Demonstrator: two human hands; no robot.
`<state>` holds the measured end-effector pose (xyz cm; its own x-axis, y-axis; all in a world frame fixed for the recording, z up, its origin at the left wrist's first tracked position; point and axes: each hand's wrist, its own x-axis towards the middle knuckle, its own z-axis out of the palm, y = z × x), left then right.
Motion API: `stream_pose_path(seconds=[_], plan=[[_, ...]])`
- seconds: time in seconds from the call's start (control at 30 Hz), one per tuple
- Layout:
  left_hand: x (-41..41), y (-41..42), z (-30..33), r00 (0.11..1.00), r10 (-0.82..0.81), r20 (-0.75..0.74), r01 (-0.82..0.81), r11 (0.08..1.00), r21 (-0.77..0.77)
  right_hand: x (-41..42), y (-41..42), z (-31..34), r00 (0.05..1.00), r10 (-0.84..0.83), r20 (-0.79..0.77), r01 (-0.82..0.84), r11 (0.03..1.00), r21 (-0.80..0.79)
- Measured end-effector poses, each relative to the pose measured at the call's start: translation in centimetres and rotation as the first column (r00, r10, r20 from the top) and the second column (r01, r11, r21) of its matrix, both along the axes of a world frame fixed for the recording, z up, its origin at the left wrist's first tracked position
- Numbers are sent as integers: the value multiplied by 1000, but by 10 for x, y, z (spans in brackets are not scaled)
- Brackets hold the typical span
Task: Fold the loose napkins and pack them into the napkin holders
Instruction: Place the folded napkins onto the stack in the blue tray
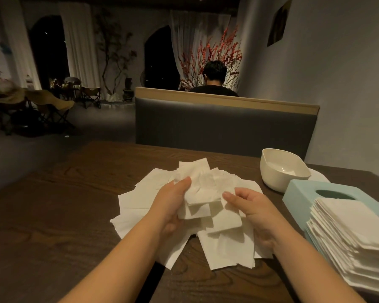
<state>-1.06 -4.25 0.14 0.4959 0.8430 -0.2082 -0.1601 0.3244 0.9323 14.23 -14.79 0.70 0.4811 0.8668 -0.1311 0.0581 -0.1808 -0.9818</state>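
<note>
on the dark table (74, 204), left hand (173, 206) grips folded napkins (202, 189); right hand (253, 212) loosely curled, empty.

Booth seat (225, 127), seated person (213, 80) behind.

No text, label, brand or number can be read anywhere.

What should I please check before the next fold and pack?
1. Napkin in hand: ok, left hand holds a few napkins.
2. Right hand free to fold: ok, open beside them.
3. Loose pile within reach: ok, spread under both hands.
4. Blue holder reachable: ok, at right; fill level cannot tell.
5. Folded stack steady: cannot tell, layers look uneven.
6. White bowl clear of the pile: ok.
</note>
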Motion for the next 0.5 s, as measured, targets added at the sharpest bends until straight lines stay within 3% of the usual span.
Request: stream_pose_path(seconds=[0.13, 0.27, 0.37, 0.5], plan=[[4, -2, -3, 999, -25, 42, 28, 997, -78, -3, -1, -1, 996, 66, 53, -63, 996, -63], [2, 5, -6, 981, 101, 167, -68, 979, -190, 4, -5, 3, 997, -58, -41, 61, 997, 57], [3, 6, -8, 985, 96, 142, -78, 988, -130, 3, -9, 10, 976, -108, -189, 151, 962, 227], [6, -5, -6, 999, -4, 51, 5, 999, -32, -2, -14, 19, 967, 40, -250, 60, 923, 380]])
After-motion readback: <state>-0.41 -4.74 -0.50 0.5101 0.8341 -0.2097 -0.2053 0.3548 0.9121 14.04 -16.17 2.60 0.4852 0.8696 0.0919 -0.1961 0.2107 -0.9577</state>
